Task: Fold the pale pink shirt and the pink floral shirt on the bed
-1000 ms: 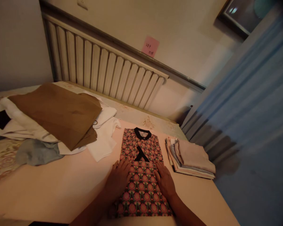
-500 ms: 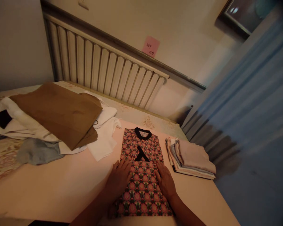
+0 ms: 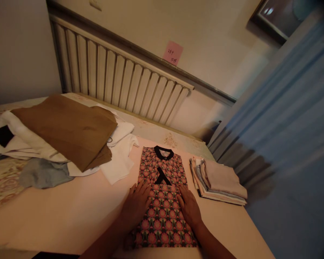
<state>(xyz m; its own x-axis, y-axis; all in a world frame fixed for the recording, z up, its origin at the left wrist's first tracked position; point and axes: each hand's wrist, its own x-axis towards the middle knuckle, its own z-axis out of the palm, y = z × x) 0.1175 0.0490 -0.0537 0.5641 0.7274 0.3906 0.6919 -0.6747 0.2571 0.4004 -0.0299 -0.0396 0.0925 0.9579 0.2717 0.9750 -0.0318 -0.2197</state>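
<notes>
In the head view, a floral shirt (image 3: 164, 212) with a black collar lies folded into a long rectangle, collar end away from me. Two crossed black strips show on its upper half. On its left edge rests my left hand (image 3: 136, 201), palm down with fingers stretched out. My right hand (image 3: 189, 205) lies flat on the right edge at about the same height, fingers extended. Neither hand grips the cloth. A fold edge runs across the shirt near my fingertips.
To the right sits a stack of folded clothes (image 3: 224, 180). A loose heap with a brown garment (image 3: 70, 126), a white shirt (image 3: 118, 165) and a grey piece (image 3: 44, 172) spreads at left. Behind the bed are a radiator (image 3: 118, 79) and, rightward, a blue curtain (image 3: 286, 118).
</notes>
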